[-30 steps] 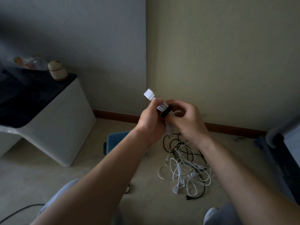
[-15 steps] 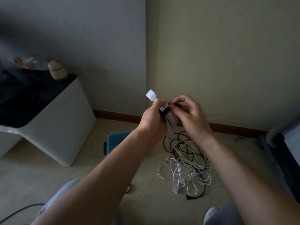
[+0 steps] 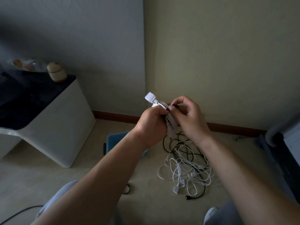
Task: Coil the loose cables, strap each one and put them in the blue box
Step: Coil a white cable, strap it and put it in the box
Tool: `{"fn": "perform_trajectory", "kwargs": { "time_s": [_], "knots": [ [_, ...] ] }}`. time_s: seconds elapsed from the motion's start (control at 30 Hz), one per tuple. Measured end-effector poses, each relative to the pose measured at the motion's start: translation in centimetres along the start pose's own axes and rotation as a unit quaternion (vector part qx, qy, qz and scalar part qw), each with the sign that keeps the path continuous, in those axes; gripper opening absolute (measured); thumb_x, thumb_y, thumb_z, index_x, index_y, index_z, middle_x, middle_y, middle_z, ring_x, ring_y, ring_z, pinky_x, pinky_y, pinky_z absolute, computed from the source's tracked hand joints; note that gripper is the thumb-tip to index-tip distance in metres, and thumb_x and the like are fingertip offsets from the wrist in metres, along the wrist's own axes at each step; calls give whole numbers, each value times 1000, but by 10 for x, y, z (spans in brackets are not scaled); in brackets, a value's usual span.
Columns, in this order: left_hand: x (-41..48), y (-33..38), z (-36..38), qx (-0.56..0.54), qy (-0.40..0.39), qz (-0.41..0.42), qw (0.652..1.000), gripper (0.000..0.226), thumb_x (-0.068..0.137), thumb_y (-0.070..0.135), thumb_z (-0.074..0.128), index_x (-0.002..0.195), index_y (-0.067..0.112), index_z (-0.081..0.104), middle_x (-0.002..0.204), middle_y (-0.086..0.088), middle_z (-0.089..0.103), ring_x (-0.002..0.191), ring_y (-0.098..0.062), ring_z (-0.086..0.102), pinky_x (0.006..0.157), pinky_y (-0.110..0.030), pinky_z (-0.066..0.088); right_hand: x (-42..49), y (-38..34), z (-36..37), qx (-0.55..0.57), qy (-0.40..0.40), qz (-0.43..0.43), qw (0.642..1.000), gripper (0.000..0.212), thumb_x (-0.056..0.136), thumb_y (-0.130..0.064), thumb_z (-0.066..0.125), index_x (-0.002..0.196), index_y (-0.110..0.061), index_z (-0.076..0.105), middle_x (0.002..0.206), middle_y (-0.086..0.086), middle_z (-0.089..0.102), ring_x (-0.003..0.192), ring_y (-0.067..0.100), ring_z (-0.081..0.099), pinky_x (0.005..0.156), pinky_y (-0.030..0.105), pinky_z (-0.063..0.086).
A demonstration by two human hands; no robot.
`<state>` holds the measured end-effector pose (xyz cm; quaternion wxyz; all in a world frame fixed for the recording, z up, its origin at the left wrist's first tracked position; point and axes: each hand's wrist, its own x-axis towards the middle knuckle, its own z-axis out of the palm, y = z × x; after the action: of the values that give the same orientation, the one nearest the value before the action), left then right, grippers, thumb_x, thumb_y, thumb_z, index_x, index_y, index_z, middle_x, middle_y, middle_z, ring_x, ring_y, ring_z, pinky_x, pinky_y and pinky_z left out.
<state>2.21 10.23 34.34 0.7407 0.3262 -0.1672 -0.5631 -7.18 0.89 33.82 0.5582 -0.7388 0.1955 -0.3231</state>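
Observation:
My left hand [image 3: 151, 124] grips a coiled white cable [image 3: 170, 125] in front of me, its white plug [image 3: 150, 96] sticking up to the left. My right hand [image 3: 189, 117] pinches a black strap [image 3: 175, 106] wrapped round the top of the coil. Below on the floor lies a tangle of loose white and black cables [image 3: 186, 164]. The blue box [image 3: 116, 141] stands on the floor left of the tangle, largely hidden behind my left forearm.
A white cabinet with a dark top [image 3: 48, 120] stands at the left, carrying a small jar [image 3: 56, 72]. Dark furniture [image 3: 282, 151] fills the right edge. A black cable [image 3: 16, 215] runs along the floor at bottom left. My knees show at the bottom.
My right hand has shifted up and to the right along the strap, pulling it across the top of the coil. The left hand keeps its hold on the coil, slightly raised.

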Motion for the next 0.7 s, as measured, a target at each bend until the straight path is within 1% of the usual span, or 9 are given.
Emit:
{"fn": "perform_trajectory", "kwargs": {
  "time_s": [0.1,0.13,0.23,0.3,0.37,0.43,0.57,0.63,0.7],
  "knots": [
    [0,-2,-1,15,-8,22,1000,57,85,1,39,136,-24,32,138,-42,42,123,-43,48,103,-44,46,1,3,-2,1,11,6,1000,12,95,-17,65,85,-19,59,71,8,67,61,12,55,59,32,43],
    [0,-2,0,22,-9,26,999,55,89,0,37,136,-26,31,141,-43,40,124,-44,49,103,-44,47,1,3,-3,-3,15,7,1000,13,95,-16,65,84,-19,60,70,4,67,60,11,55,58,30,43],
    [-1,-2,0,42,5,25,999,47,94,0,36,133,-26,37,138,-40,46,122,-41,53,100,-42,51,1,3,-5,-18,31,-1,999,12,93,-22,67,84,-17,63,69,-2,68,62,10,59,59,31,46],
    [-3,-1,2,50,23,19,998,39,97,-1,35,127,-23,46,132,-36,53,117,-37,58,98,-40,52,1,2,-8,-33,39,-15,999,20,92,-31,65,83,-13,66,73,4,70,67,15,63,63,39,50],
    [-4,-1,5,48,47,11,998,32,99,-2,34,121,-18,51,121,-32,57,108,-33,61,95,-39,53,1,0,-10,-42,42,-25,998,25,95,-33,63,82,-11,68,75,6,70,70,20,64,66,42,52],
    [-4,-2,6,41,69,7,997,33,99,-3,35,123,-20,48,121,-32,57,106,-34,61,97,-42,51,1,-2,-12,-45,52,-23,997,26,97,-30,62,81,-11,70,73,2,70,68,12,62,64,39,51],
    [-3,-4,7,18,84,-5,996,49,93,-1,43,134,-27,34,136,-42,44,117,-42,50,112,-53,37,2,-2,-14,-70,63,-19,995,39,95,-40,59,79,-5,68,69,12,66,65,11,55,60,43,50],
    [-5,-4,9,44,87,0,995,49,90,0,45,131,-25,38,128,-38,50,115,-42,51,111,-54,36,1,-3,-14,-81,74,-22,994,40,94,-41,60,78,-5,68,65,9,65,62,10,54,57,41,49],
    [-4,-5,7,68,91,1,994,34,94,-2,40,122,-19,48,117,-31,55,109,-39,55,105,-49,42,1,-3,-13,-92,90,-25,991,38,94,-39,64,74,-7,69,60,1,62,58,8,52,54,35,46]
  ]
}}
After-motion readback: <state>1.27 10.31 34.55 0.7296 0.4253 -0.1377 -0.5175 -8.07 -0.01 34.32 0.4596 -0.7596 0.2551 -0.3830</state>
